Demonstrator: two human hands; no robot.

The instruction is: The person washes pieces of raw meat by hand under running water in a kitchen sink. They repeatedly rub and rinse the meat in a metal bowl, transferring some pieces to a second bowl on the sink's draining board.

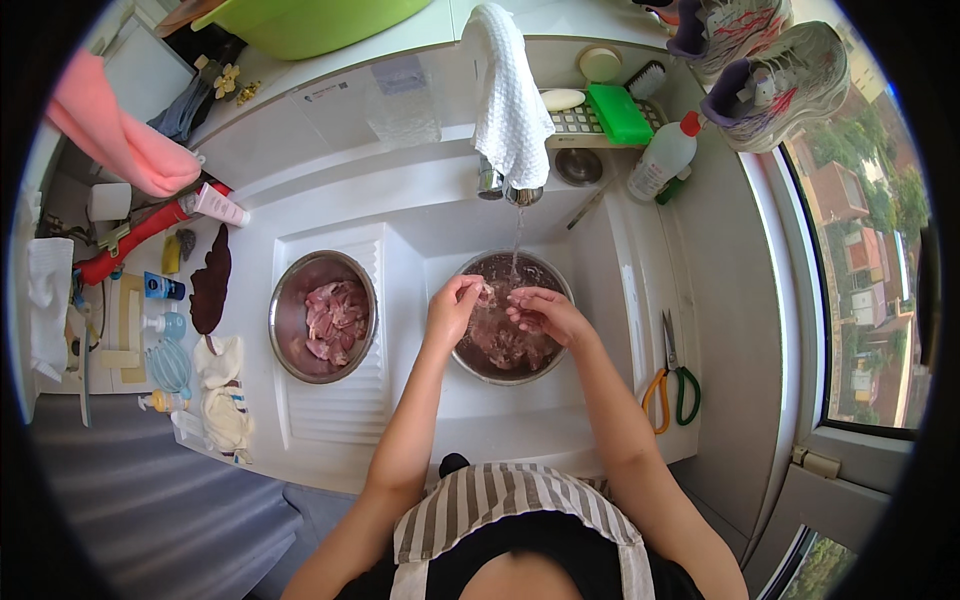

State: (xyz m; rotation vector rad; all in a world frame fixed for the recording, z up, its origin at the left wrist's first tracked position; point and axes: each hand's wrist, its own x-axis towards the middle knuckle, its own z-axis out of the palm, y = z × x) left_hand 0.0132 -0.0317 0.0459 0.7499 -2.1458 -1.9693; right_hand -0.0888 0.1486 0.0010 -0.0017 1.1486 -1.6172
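Note:
Over a steel bowl [459,352] in the white sink [465,409], my left hand [450,311] pinches a small piece of raw meat [487,295]. My right hand [551,311] hovers at the other side of the bowl, its fingers loosely curled and apart; I see nothing held in it. Between the hands, water [517,236] runs from the tap [523,196] into the bowl. More raw meat [506,349] lies under the cloudy water there. To the left, a second steel bowl [289,319] holds cut raw meat pieces [337,322] on the ribbed drainboard [330,416].
Scissors [670,375] with orange and green handles lie on the right ledge. A white cloth [510,97] hangs over the tap. Behind stand a soap rack [585,140] and a white bottle [664,161]. Tubes, pump bottles and a cream cloth [223,397] line the left side.

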